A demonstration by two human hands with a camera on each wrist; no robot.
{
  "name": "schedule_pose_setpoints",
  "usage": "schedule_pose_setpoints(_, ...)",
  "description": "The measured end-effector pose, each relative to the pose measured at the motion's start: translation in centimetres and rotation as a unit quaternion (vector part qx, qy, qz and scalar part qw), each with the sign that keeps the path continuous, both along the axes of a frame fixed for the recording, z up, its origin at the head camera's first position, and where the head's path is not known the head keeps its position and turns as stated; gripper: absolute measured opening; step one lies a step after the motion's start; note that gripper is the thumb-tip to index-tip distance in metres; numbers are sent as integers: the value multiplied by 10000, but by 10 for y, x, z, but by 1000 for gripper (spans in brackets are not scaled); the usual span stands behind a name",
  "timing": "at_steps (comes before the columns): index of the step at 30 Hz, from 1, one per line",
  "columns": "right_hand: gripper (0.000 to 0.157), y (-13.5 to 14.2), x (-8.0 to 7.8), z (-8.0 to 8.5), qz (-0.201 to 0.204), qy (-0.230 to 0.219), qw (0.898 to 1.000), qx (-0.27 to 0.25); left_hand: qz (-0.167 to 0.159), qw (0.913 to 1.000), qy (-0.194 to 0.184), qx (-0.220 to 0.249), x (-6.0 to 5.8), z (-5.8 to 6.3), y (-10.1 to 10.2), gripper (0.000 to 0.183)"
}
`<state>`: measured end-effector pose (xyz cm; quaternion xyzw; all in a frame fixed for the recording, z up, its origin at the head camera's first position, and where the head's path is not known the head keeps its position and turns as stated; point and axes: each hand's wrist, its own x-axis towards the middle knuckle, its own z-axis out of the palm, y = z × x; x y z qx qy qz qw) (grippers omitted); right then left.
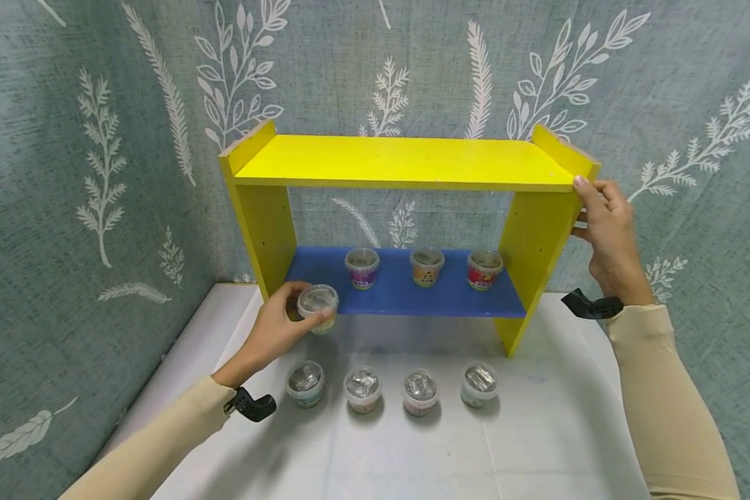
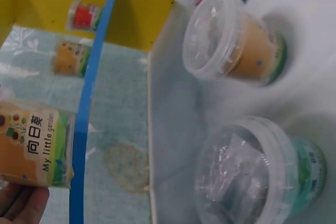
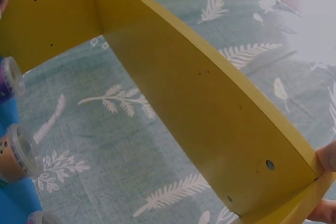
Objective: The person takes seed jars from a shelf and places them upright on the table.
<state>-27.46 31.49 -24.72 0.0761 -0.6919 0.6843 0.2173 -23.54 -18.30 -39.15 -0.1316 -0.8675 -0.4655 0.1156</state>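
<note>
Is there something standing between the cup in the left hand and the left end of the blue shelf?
Nothing visible stands between the held cup in the left hand and the left end of the blue shelf; the purple-labelled cup stands farther right, beside that path.

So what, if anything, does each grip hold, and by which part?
The left grip holds a sunflower-labelled cup by its sides; the right grip holds the shelf unit at its upper right corner.

4 tubs (image 1: pixel 420 401) before the shelf (image 1: pixel 400 161)
</note>
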Motion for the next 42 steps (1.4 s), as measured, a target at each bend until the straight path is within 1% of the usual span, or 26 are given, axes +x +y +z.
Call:
schedule_pose_setpoints(3, 36, 1, 0, -1, 14, -15, 10000, 5, -65, 10000, 20, -47, 3, -2, 0, 71)
schedule_pose_setpoints(8, 36, 0, 0, -1, -8, 5, 10000, 52, -253, 9997, 18, 17, 10, -7, -1, 69)
schedule_pose_setpoints(14, 37, -3, 0, -1, -63, 49, 9998, 179, -421, 9990, 18, -163, 21, -15, -2, 66)
schedule_pose_setpoints(18, 37, -3, -1, -1, -54, 61, 9998, 185, -608, 9979, -3, -210, 29, -19, -2, 64)
schedule_pose_setpoints(24, 37, -2, 0, -1, -95, 55, 9999, 115, -951, 9953, 15, -164, 36, -27, -2, 59)
schedule_pose_setpoints(31, 38, -4, 0, -1, -222, 8, 9994, 266, -1260, 9920, -70, -76, 45, -37, -6, 60)
schedule_pose_setpoints(36, 38, -4, 1, -1, -151, 40, 9998, 128, -1496, 9887, 23, -119, 49, -42, -6, 59)
schedule_pose_setpoints(39, 37, -4, 1, -1, -165, 79, 9997, 148, -1636, 9865, 29, -83, 53, -44, -5, 59)
schedule_pose_setpoints(42, 36, -3, 0, 0, -179, 97, 9997, 148, -1738, 9848, -72, -21, 57, -44, -5, 59)
